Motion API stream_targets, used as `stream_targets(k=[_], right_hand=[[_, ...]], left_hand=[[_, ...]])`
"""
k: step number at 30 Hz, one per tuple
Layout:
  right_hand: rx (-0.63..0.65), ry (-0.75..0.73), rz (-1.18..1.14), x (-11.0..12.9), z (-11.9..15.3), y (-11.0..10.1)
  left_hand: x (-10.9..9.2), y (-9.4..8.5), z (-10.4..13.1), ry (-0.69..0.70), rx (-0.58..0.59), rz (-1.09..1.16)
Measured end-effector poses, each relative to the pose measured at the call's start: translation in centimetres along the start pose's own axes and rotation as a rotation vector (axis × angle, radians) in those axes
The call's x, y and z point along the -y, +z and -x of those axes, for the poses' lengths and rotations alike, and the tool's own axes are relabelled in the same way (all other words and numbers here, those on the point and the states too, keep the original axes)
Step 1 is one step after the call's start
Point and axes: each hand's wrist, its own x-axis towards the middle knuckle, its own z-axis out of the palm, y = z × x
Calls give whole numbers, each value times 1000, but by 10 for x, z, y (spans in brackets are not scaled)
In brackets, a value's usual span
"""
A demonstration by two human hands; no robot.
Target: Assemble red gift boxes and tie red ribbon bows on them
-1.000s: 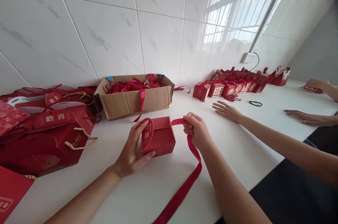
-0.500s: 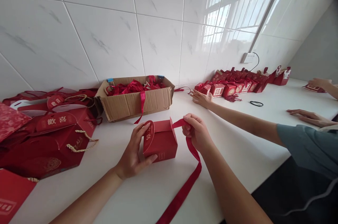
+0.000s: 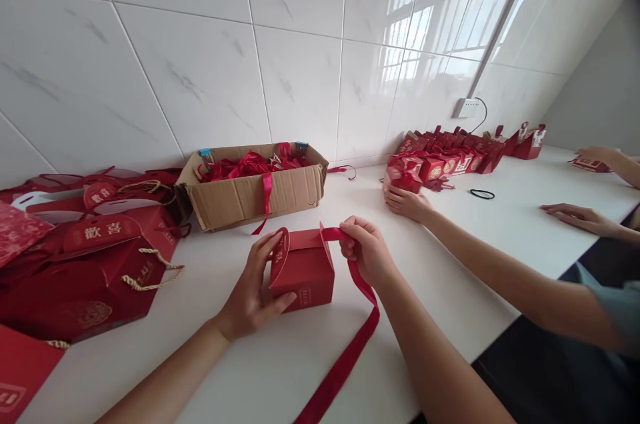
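Note:
A small red gift box (image 3: 303, 272) stands on the white table in front of me, its curved side flaps raised. My left hand (image 3: 253, 291) grips it from the left, fingers behind the near flap and thumb along the front face. To the right of the box, my right hand (image 3: 364, 247) pinches a red ribbon (image 3: 345, 367) close to the right flap. One end of the ribbon runs to that flap; the rest hangs below my fist and trails down the table toward me.
Behind the box stands a cardboard box (image 3: 255, 201) of red ribbons. Large red gift bags (image 3: 100, 277) crowd the left. At the right, a co-worker's hand (image 3: 407, 203) holds a red box beside rows of small red boxes (image 3: 450, 157). A black hair tie (image 3: 481, 194) lies nearby.
The co-worker's hand has pulled a red box out from the row toward the front. My hands have barely moved; the ribbon at the flap looks a little straighter.

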Motion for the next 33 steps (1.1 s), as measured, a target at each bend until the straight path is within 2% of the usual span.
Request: stream_targets(k=[6, 12, 15, 18, 22, 25, 28, 30, 33], right_hand=[[5, 12, 63, 1, 3, 1], [-87, -38, 147, 0, 3, 0], [-74, -31, 150, 0, 3, 1], [-91, -30, 152, -1, 3, 0], [-121, -50, 144, -3, 2, -1], [-121, -64, 143, -4, 1, 0], [-95, -65, 159, -4, 2, 1], [-76, -64, 174, -4, 3, 3], [-72, -71, 203, -5, 4, 6]], left_hand=[[-2, 1, -2, 0, 7, 15], [2, 2, 2, -4, 3, 46], [-4, 0, -3, -47, -137, 121], [-24, -6, -22, -148, -261, 67], [-53, -11, -57, -310, -134, -117], [-65, -12, -74, -263, -88, -296], [-66, -10, -77, -220, -15, -386], [-63, -8, -76, -247, 32, -358], [-61, -7, -75, -308, 28, -294]])
